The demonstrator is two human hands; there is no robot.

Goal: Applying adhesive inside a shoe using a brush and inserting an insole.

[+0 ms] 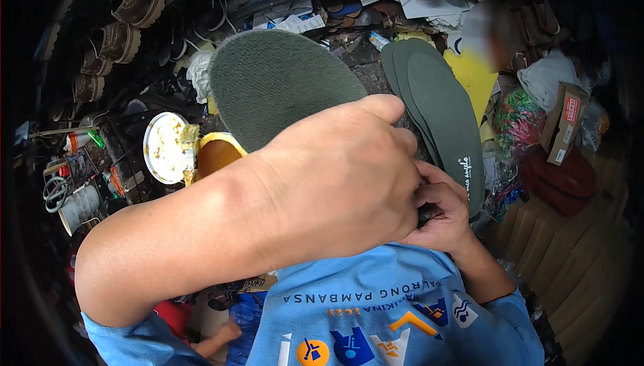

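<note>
A dark green, textured shoe insole [282, 84] slants up and left from under my left hand [349, 158]. That hand is closed on it, knuckles up, its forearm crossing from the lower left. My right hand [443, 212] is curled beside the left fingers, pinching a dark end that appears to belong to the same insole. The left hand hides the insole's middle. Just beyond my right hand lies a fanned stack of several smooth green insoles [433, 91]. Left of my forearm stand a yellow-rimmed glue container [225, 143] and a round, white, glue-stained lid [163, 148].
Brown shoes [139, 0] line the upper left rim. Scissors [55, 193] and a white cup [79, 206] sit at the left. To the right are a yellow sheet [473, 81], a small cardboard box [563, 124] and a dark red bag [560, 181]. Paper scraps [295, 20] clutter the back.
</note>
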